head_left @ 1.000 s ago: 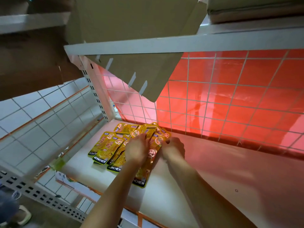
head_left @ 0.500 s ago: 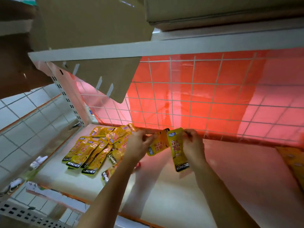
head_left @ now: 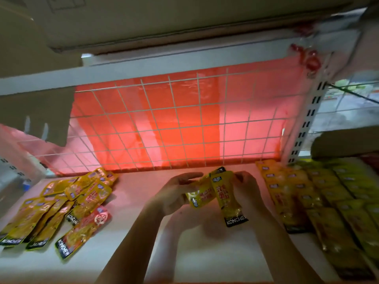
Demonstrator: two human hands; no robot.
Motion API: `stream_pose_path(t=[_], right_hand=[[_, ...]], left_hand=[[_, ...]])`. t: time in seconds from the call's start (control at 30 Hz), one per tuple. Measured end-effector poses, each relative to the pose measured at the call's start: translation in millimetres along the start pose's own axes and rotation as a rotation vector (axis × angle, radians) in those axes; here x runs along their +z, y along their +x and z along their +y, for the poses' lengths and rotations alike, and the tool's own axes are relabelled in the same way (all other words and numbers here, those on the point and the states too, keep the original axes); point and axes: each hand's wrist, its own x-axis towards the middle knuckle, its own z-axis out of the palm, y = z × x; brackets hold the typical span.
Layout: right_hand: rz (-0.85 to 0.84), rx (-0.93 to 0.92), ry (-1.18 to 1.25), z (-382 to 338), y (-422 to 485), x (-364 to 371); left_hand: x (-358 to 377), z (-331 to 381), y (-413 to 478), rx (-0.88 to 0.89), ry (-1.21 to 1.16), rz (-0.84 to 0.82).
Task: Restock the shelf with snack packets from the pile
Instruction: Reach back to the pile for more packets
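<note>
On the left side of the shelf (head_left: 127, 193) lies the pile (head_left: 61, 208) of yellow snack packets. They are all mixed up and lie on top of each other, from the back edge almost to the front edge. A packet with a red patch (head_left: 90, 226) lies at the right end of the pile.

In the middle, a bit nearer the back edge, two hands are up above the shelf. The left hand (head_left: 176, 193) holds a short packet (head_left: 200, 198), with its fingers curled under it and the thumb on top. This packet touches a long packet (head_left: 227, 201) with a black band at the bottom. The right hand (head_left: 248, 191) pinches the top of the long packet between thumb and fingers. Behind the hands a wire grid (head_left: 174, 124) stands along the back edge, with a red sheet (head_left: 184, 103) behind it.

On the right side of the shelf are rows of packets (head_left: 307, 201), lying flat and close together from the back edge to the front edge. They look like the same snack, but they are too blurry to be sure.
</note>
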Motion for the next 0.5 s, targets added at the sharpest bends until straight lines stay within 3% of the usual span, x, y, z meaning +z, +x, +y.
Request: stream_pose_path(t=[0.23, 0.5], right_hand=[[0.27, 0.113, 0.093, 10.4, 12.1, -55.6], [0.284, 0.13, 0.188, 14.1, 16.6, -98.0]], left_hand=[[63.6, -17.2, 31.7, 0.101, -0.207, -0.123], [120.9, -39.0, 62.5, 0.123, -0.375, -0.024]])
